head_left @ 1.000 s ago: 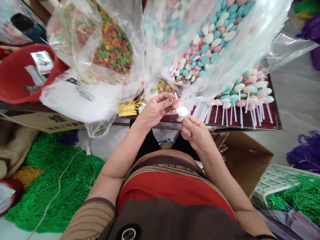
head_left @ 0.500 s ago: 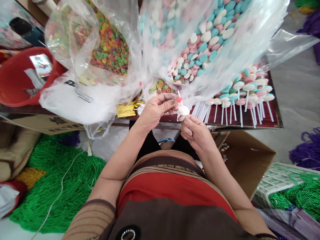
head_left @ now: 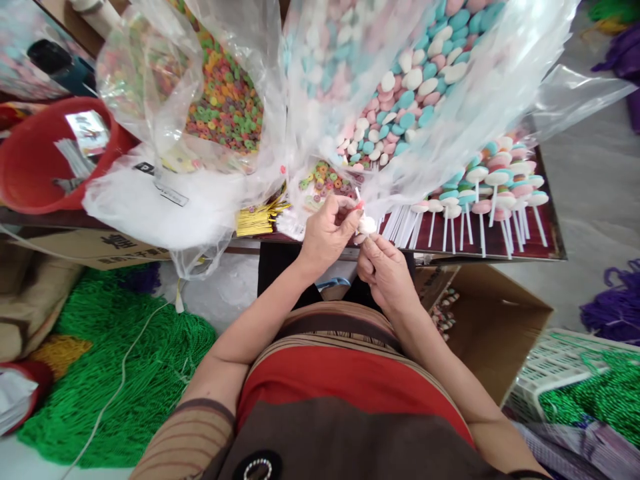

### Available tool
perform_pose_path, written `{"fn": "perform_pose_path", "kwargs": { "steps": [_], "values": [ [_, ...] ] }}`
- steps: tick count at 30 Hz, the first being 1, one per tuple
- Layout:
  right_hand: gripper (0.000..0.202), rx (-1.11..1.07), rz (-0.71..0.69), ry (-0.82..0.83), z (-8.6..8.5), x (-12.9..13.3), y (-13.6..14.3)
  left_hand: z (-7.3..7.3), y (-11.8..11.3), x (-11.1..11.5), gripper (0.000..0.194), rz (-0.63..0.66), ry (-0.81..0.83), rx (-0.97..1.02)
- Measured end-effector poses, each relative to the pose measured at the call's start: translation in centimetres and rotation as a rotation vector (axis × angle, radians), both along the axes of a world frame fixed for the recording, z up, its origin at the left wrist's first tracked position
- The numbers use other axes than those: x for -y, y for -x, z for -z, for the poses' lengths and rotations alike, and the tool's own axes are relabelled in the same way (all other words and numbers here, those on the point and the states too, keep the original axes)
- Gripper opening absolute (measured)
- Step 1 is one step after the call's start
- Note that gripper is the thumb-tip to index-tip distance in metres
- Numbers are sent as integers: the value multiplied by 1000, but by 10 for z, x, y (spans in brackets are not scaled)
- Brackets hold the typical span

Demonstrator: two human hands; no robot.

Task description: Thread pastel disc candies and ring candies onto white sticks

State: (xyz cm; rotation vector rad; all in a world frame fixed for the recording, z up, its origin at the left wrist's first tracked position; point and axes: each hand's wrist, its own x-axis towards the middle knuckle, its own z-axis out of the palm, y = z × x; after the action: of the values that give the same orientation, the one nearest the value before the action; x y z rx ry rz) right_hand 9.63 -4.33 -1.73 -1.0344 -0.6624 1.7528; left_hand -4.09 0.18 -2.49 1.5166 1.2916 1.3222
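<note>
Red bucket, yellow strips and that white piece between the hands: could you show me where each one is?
Red bucket (head_left: 30,157): head view, on its inner wall.
Yellow strips (head_left: 252,223): head view, on the bundle's near part.
White piece (head_left: 369,226): head view, middle of its visible surface.

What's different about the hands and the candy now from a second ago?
The left hand slid to the right, and its fingers now hide more of the red piece on the white stick. Nothing new was grabbed or let go, as far as I can see. The right hand still pinches the white candy; the finished-looking candy sticks stayed put.
</note>
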Motion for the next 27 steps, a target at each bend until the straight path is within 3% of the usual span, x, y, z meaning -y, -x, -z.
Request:
{"fn": "perform_pose_path", "kwargs": {
  "steps": [4, 9, 12, 14, 18, 21, 24, 27],
  "values": [
    [38, -47, -13, 37, 6, 5, -1, 8, -7, 9, 33, -11, 18, 30],
    [35, -162, -122, 19, 1, 6, -5, 6, -6, 6, 51, 200, 307, 545],
    [36, -186, -207, 14, -2, 4, -9, 1, 1, 3, 50, 309, 380, 612],
    [36, -112, -211, 1, -3, 0, -13, -3, 8, 2, 42, 311, 299, 472],
    [35, 167, -141, -78, -6, -7, -21, -9, 21, 3, 15, 220, -11, -79],
    [36, 297, -122, -134, -7, -12, -25, -10, 27, 2, 15, 197, -208, -403],
    [43, 409, -116, -199, -3, -13, -26, -11, 30, 0, 20, 199, -316, -573],
    [54, 526, -113, -275, 4, -12, -25, -16, 32, -2, 23, 219, -314, -620]
  ]
}}
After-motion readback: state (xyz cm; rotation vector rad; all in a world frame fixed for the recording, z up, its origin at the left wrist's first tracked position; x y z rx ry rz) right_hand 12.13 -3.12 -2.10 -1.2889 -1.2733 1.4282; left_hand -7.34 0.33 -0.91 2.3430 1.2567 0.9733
